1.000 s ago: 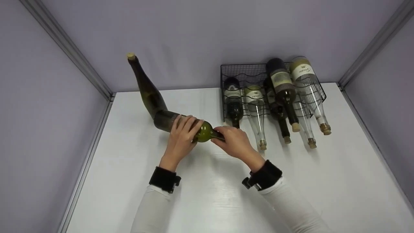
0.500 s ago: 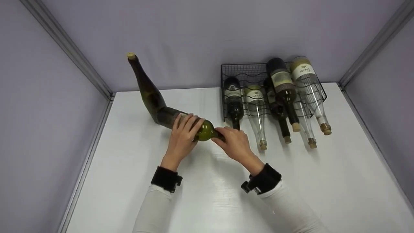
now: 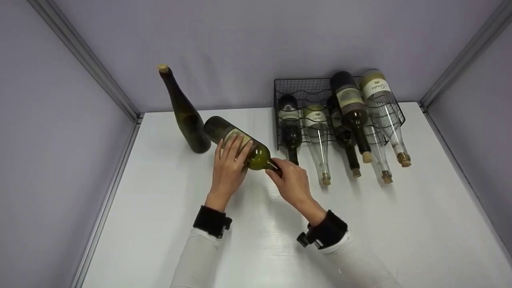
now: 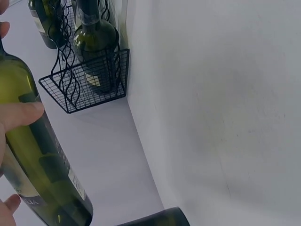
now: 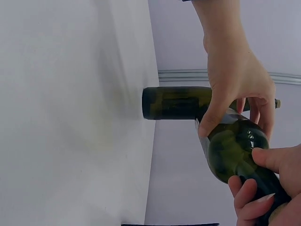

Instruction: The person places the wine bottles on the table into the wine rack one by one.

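Observation:
A dark green wine bottle (image 3: 218,130) with a pale label is held above the table, tilted, its base toward the upper left. My left hand (image 3: 230,170) grips its body from above, fingers over the label. Its neck is in the grasp of my right hand (image 3: 293,180), which hides the mouth in the head view. In the left wrist view the held bottle (image 4: 40,155) shows its base and a thumb across the glass. Beyond it a corked green bottle (image 3: 188,120) stands upright on the table, seen also in the right wrist view as a second bottle (image 5: 174,102).
At the back right a black wire rack (image 3: 300,85) bears several bottles lying with necks forward, in two layers. Among them are a dark bottle (image 3: 349,102) and a clear bottle (image 3: 386,110) on top. Walls enclose the white table (image 3: 160,224) at the back and sides.
Both hands have swung the held bottle so its base moved up and right, leaving more of the standing bottle visible. More label shows. The racked bottles have not moved.

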Demonstrator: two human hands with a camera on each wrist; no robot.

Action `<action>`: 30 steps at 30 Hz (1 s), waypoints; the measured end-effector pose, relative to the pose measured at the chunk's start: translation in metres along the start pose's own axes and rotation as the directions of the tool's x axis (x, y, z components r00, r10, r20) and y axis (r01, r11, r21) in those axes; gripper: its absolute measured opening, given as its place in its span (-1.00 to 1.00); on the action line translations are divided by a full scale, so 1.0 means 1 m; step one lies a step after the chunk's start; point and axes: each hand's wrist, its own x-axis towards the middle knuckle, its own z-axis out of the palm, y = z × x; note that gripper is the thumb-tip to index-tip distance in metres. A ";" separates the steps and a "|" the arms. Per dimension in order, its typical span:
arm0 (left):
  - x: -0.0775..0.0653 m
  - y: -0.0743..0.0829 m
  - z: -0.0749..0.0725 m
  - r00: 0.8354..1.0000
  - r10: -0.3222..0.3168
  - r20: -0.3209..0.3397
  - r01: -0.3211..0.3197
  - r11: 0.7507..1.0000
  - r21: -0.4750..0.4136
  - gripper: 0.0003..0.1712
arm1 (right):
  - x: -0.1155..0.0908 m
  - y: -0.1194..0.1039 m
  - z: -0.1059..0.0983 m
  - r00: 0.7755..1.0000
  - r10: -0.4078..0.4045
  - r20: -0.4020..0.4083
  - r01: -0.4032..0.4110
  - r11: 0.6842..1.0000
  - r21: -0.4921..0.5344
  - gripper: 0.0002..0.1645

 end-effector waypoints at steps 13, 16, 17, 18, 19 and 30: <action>-0.002 0.011 0.001 0.992 -0.124 -0.025 0.123 0.991 -0.047 -0.26 | -0.003 -0.002 -0.001 0.991 0.033 -0.131 -0.030 0.999 0.026 -0.61; -0.004 0.015 0.002 0.988 -0.152 0.007 0.152 0.984 -0.092 -0.31 | -0.002 0.000 -0.003 0.985 0.063 -0.158 -0.057 0.998 0.041 -0.59; -0.005 0.017 0.002 0.987 -0.158 0.025 0.160 0.981 -0.109 -0.32 | -0.002 0.001 -0.004 0.984 0.073 -0.163 -0.067 0.997 0.044 -0.59; -0.006 0.018 0.002 0.986 -0.163 0.046 0.167 0.978 -0.123 -0.33 | -0.001 0.002 -0.004 0.982 0.084 -0.166 -0.077 0.996 0.048 -0.57; -0.006 0.020 0.003 0.984 -0.165 0.067 0.173 0.975 -0.137 -0.33 | -0.001 0.003 -0.005 0.981 0.094 -0.169 -0.085 0.995 0.056 -0.57; -0.007 0.041 0.008 0.959 -0.153 0.240 0.205 0.956 -0.210 -0.24 | 0.003 0.010 -0.018 0.961 0.195 -0.198 -0.165 0.974 0.158 -0.53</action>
